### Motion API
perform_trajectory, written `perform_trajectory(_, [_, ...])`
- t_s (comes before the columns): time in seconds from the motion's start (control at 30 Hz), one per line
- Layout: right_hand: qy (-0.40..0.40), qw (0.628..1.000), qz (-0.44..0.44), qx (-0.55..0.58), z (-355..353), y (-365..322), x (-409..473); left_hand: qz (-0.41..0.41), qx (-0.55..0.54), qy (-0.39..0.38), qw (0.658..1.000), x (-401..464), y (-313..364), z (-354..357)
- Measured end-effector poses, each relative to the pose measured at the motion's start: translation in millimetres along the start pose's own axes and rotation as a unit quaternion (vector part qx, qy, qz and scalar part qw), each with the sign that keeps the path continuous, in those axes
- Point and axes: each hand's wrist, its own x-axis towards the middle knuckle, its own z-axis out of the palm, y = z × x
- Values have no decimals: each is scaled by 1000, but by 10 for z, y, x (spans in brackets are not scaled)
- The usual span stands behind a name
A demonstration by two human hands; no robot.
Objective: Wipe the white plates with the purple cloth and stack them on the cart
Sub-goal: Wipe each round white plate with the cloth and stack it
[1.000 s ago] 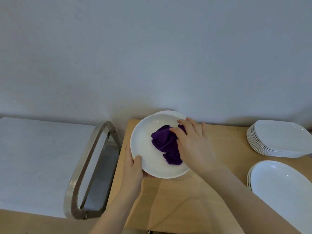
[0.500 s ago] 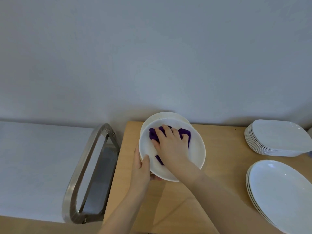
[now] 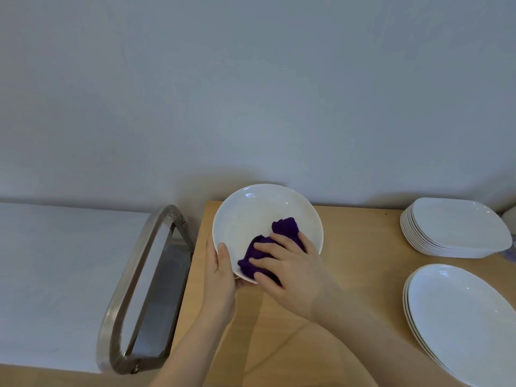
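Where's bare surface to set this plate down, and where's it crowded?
Free: the wooden table between the held plate and the two plate stacks; also the white cart top left of the metal handle. Crowded: the right edge, with the squarish plate stack and oval plate stack, and near the left hand and right hand on the purple cloth.

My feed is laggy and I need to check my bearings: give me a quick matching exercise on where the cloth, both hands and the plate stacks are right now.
Things:
1. purple cloth
2. left hand
3. right hand
4. stack of squarish plates

Places:
A. grips the near-left rim of the round plate
B. far right of the wooden table
C. inside the held plate, under fingers
D. presses on the cloth

Pairs: 1-C, 2-A, 3-D, 4-B
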Motion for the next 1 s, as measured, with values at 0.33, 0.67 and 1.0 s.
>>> perform_trajectory(0.33, [164, 983, 60, -59, -46, 341, -117, 5, 23, -18, 1000, -66, 57, 158])
perform_trajectory(0.67, [153, 959, 213, -104, 43, 489, 318, 11, 43, -33, 998, -97, 65, 193])
perform_trajectory(1.0, [55, 995, 12, 87, -131, 280, 734, -1, 37, -57, 998, -60, 88, 142])
